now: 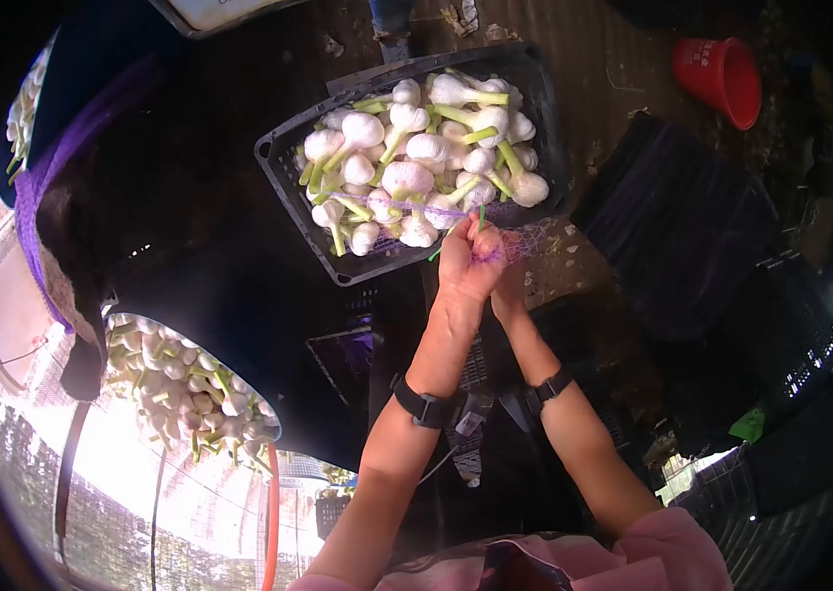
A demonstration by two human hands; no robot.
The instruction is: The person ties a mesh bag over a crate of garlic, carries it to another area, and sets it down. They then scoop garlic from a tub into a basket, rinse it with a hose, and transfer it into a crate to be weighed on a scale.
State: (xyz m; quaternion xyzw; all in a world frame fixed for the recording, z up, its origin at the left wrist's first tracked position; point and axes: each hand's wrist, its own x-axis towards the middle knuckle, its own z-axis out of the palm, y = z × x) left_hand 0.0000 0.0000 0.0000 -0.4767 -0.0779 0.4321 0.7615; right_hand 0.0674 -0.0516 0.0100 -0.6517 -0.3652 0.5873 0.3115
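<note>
Both of my hands meet at the near right edge of a black plastic crate [290,202] heaped with white garlic bulbs [406,180] on short green stems. My left hand [466,261] is closed in a fist round gathered purple mesh netting [530,241]. A thin green tie [482,217] sticks up beside its fingers. Pressed against it, my right hand [507,281] is closed on the same netting, its fingers partly hidden behind the left hand. Some of the netting stretches across the near bulbs in the crate.
A red bucket [717,81] lies tilted at the upper right. Dark crates or cloth [677,222] stand to the right. At lower left, more garlic [185,384] is piled beyond a dark edge, near an orange-red pole [272,517]. Scraps litter the brown floor [584,59].
</note>
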